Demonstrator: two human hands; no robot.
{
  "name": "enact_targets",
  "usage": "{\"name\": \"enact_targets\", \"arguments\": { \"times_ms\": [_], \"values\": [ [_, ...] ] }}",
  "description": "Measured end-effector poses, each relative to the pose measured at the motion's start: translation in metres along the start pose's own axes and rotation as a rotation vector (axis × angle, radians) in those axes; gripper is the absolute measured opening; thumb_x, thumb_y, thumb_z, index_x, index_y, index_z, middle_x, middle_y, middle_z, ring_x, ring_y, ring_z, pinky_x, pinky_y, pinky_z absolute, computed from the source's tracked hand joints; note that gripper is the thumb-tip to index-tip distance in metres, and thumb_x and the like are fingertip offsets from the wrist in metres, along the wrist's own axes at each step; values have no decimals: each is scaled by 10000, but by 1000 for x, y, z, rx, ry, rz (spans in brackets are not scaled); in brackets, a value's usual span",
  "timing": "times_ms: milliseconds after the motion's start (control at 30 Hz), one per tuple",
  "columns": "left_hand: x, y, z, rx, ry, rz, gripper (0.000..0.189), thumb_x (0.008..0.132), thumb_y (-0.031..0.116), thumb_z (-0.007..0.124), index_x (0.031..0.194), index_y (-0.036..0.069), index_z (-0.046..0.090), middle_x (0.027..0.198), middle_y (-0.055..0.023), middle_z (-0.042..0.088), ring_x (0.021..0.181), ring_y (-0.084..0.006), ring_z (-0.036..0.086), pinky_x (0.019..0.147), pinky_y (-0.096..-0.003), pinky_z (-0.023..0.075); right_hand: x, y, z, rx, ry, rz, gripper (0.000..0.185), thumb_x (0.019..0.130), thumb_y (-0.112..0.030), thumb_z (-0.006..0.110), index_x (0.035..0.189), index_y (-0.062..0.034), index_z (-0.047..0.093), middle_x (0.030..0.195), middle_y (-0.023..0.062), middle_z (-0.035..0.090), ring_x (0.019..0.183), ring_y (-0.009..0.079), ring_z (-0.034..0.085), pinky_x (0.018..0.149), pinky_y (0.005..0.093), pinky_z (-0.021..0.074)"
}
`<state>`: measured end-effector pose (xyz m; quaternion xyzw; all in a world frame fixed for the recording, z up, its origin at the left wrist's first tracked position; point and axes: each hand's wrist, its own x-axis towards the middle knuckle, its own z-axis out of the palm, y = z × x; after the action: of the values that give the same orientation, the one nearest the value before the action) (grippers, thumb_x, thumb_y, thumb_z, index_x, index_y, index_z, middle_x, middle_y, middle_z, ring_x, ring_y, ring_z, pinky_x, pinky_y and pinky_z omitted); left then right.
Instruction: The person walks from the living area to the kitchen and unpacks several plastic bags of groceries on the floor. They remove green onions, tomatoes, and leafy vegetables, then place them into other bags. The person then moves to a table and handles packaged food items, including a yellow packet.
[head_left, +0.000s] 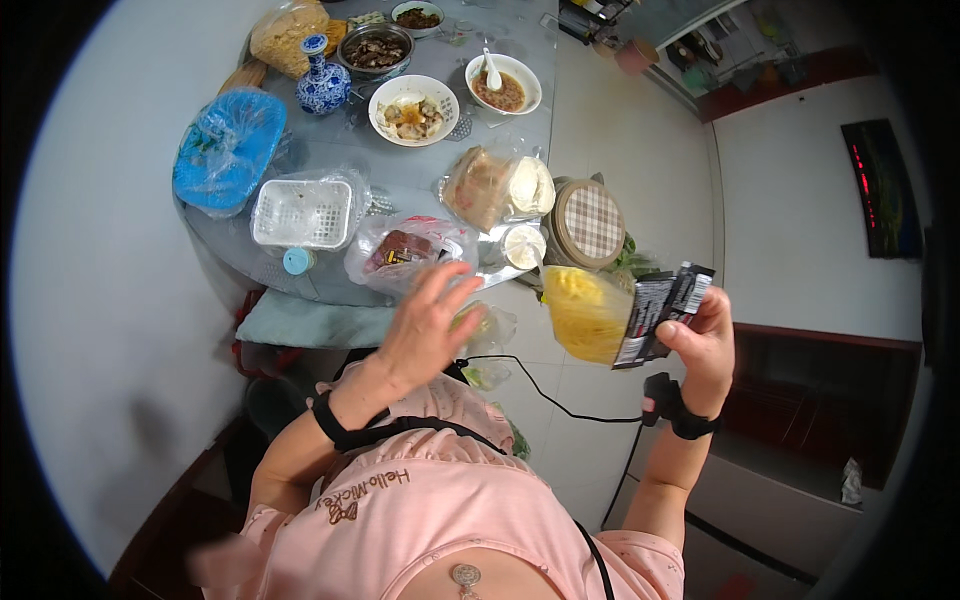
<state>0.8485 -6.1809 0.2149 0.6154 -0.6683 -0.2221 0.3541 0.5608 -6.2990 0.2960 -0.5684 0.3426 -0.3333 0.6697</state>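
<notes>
My left hand (431, 330) is raised with its fingers apart and nothing in it, in front of the table's near edge. Just beyond it, a thin plastic bag (450, 232) with a dark red package inside lies on the table. My right hand (701, 341) pinches several black foil packets (649, 315) bearing print and barcodes, thumb on top. Against the packets' left side is a clear plastic bag of yellow food (585, 315), blurred; whether my fingers also hold this bag, I cannot tell.
The glass-topped table (420, 176) bears a white basket (304, 214), a blue tray (229, 150), a blue-and-white vase (322, 86), bowls of food (414, 111) and bagged flatbreads (487, 187). A round checked-top stool (592, 223) stands beside it. A black cable (555, 405) runs to my right wrist.
</notes>
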Motion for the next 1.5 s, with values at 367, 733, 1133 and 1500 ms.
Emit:
{"name": "enact_targets", "arguments": {
  "times_ms": [367,733,1133,1500],
  "values": [
    [8,-73,-31,448,-316,85,216,904,167,560,1059,21,596,1015,-148,630,958,-330,597,863,-387,467,2,-19,-2,21,190,-65,280,838,-99,688,1073,38,621,946,32,670,825,80,614,738,233,500],
    [7,-106,-41,249,-548,-227,484,815,129,649,1264,51,487,994,-214,620,866,-421,627,730,-488,513,46,-15,-4,153,286,48,173,894,-83,640,1038,13,627,954,76,681,825,122,668,741,277,568],
    [17,-114,-35,112,-558,-186,639,744,104,728,1313,48,444,1243,-191,487,1040,-404,570,845,-457,491,164,-11,-64,-51,285,189,169,880,-115,660,983,11,616,888,38,654,782,108,643,744,271,556],
    [62,-70,-33,-11,-380,-526,197,823,169,663,947,19,637,842,-139,678,779,-338,641,670,-428,501,268,79,-58,258,-139,294,118,887,-145,659,926,-34,648,838,17,667,715,87,627,670,251,524]
  ]
}}
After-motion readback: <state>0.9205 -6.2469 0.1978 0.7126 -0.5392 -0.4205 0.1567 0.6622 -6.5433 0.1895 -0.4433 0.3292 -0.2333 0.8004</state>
